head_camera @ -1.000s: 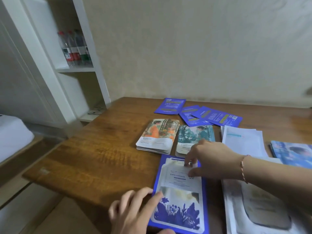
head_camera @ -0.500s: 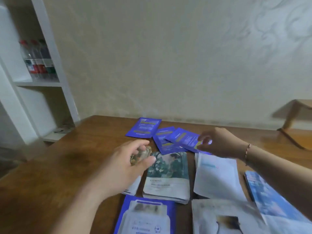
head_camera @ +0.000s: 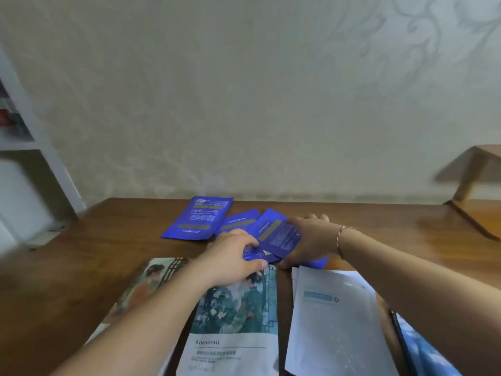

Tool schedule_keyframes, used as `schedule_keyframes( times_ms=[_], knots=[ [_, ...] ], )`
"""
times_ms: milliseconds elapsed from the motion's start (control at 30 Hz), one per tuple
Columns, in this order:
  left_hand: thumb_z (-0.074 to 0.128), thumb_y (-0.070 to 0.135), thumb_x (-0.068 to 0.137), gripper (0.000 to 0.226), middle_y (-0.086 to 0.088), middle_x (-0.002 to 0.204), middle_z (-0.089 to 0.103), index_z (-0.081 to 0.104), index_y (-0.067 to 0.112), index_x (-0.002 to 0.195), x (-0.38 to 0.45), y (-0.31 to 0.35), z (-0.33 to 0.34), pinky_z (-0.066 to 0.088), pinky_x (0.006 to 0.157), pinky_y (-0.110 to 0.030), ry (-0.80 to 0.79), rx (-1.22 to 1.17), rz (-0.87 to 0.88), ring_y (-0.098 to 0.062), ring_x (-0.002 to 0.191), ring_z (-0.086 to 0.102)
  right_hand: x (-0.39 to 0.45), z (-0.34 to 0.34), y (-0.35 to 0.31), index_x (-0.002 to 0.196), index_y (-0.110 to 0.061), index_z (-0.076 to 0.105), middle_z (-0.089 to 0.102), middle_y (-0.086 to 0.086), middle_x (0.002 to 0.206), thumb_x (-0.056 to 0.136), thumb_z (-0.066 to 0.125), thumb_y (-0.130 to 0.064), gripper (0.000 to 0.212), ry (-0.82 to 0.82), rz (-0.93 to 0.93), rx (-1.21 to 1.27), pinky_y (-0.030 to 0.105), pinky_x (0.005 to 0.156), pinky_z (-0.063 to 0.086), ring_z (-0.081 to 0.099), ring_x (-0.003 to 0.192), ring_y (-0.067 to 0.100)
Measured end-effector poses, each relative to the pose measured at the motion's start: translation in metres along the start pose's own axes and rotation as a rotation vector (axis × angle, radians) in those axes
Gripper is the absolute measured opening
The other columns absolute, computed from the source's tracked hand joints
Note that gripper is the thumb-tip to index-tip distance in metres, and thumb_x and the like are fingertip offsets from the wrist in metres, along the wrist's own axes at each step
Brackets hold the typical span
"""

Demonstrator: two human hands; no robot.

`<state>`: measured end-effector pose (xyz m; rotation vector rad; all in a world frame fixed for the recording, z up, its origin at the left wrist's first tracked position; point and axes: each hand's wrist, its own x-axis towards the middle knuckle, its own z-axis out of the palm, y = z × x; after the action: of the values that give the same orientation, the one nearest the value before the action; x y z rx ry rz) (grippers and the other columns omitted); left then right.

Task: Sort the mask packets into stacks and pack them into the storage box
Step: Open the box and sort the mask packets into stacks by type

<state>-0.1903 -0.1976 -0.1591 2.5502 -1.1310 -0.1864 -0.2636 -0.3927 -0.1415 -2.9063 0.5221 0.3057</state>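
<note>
I have both hands at the far middle of the brown wooden table (head_camera: 81, 267), working the loose group of glossy dark-blue foil mask packets (head_camera: 276, 237).

Left hand (head_camera: 230, 256): palm down, fingers curled onto the near edge of the overlapped blue packets, thumb toward me. I read this as pressing and gathering, not a lift. Right hand (head_camera: 311, 240): fingers spread flat over the right side of the same packets, thumb at the near corner. Whether anything is pinched under it I cannot tell.

The governing relation: a third blue foil packet (head_camera: 199, 218) lies apart, flat, up and to the left of both hands, with its long axis running away from me and tilted slightly right. It sits closer to the left hand; the right would have to cross over the gathered pair. In my judgement the next move is to square the two overlapped packets between the hands, then draw the stray one in from the left.

Nearer me lie the sorted stacks: a teal illustrated packet stack (head_camera: 238, 316), an orange-toned illustrated stack (head_camera: 146, 283) beside it, and plain white packets (head_camera: 333, 321) to the right. No storage box is in view.
</note>
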Motion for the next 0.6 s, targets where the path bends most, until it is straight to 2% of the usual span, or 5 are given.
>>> schedule_keyframes(
  times_ms=[133,267,367,500,600],
  knots=[
    [0.074,0.04,0.082,0.049,0.011,0.128,0.047,0.059,0.023,0.125,-0.003,-0.004,-0.003,0.031,0.097,-0.016,0.084,-0.117,0.017,-0.006,0.122,0.044,-0.003,-0.001,0.002,0.148,-0.028,0.028,0.046,0.005,0.135,0.067,0.069,-0.068,0.1,0.078,-0.056,-0.004,0.033,0.104,0.03,0.038,0.126,0.028],
    [0.069,0.034,0.088,0.05,0.008,0.133,0.046,0.053,0.022,0.133,-0.002,-0.005,-0.011,0.041,0.085,-0.019,0.085,-0.212,-0.081,-0.01,0.12,0.05,-0.015,0.0,0.001,0.119,-0.032,0.058,0.061,-0.003,0.093,0.074,0.066,-0.047,0.048,0.179,-0.146,0.025,0.024,0.072,0.04,0.057,0.082,0.02],
    [0.058,0.02,0.093,0.038,0.003,0.124,0.054,0.054,0.023,0.131,0.002,-0.003,-0.018,0.044,0.061,-0.017,0.106,-0.365,-0.205,-0.019,0.098,0.063,-0.024,0.0,-0.003,0.106,-0.033,0.065,0.064,0.001,0.099,0.079,0.058,-0.038,0.029,0.329,-0.211,-0.183,0.026,0.066,0.04,0.06,0.087,0.027],
    [0.051,0.004,0.093,0.039,-0.004,0.13,0.056,0.054,0.016,0.13,-0.002,-0.002,-0.024,0.053,0.081,-0.03,0.231,-0.693,-0.317,-0.014,0.091,0.062,-0.024,-0.006,0.002,0.089,-0.02,0.064,0.068,0.005,0.082,0.082,0.051,-0.029,0.017,0.609,-0.334,-0.375,0.028,0.055,0.034,0.064,0.076,0.033],
    [0.05,-0.004,0.095,0.047,-0.013,0.121,0.057,0.041,0.008,0.14,-0.029,0.01,-0.035,0.059,0.079,-0.036,0.205,-1.281,-0.357,-0.03,0.099,0.067,-0.032,-0.01,0.016,0.071,-0.02,0.064,0.065,-0.002,0.061,0.078,0.051,-0.027,0.016,0.892,-0.554,-0.181,0.018,0.041,0.034,0.061,0.048,0.025]
  ],
)
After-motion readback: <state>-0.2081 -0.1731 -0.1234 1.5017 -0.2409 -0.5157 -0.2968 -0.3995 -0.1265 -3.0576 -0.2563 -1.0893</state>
